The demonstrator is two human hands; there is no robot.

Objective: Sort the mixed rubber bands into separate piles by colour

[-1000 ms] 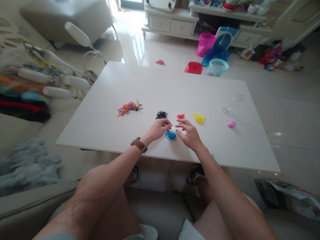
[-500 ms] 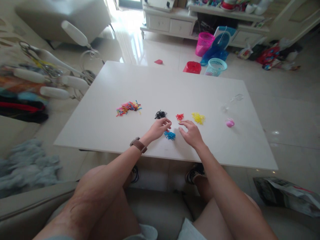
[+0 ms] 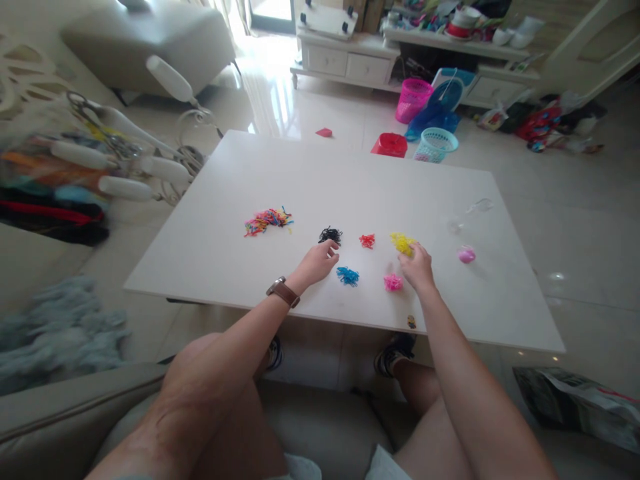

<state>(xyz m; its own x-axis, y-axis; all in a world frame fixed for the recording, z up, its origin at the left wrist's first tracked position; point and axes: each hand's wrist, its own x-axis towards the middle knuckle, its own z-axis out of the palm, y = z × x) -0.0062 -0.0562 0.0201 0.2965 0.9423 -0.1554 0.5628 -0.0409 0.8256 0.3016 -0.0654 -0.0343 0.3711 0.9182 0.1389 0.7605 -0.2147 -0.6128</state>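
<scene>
Small stringy pieces, which look like rubber bands, lie in piles on the white table. My right hand is at the yellow rubber bands, its thumb and fingers closed around the pile's near right edge. Just in front of the black rubber bands, my left hand hovers, fingers loosely bent and a little apart, with nothing visible in them. Between the hands are red rubber bands, blue rubber bands and pink rubber bands. A mixed-colour pile lies farther left.
To the right are a pink-purple round object and a clear plastic item. A small yellow-and-dark piece sits by the near table edge. Beyond the far edge stand a red bin and a light-blue basket on the floor.
My right hand has moved right, from beside the red pile to the yellow one, uncovering the pink pile. My left hand stays near the black pile. The view has shifted slightly.
</scene>
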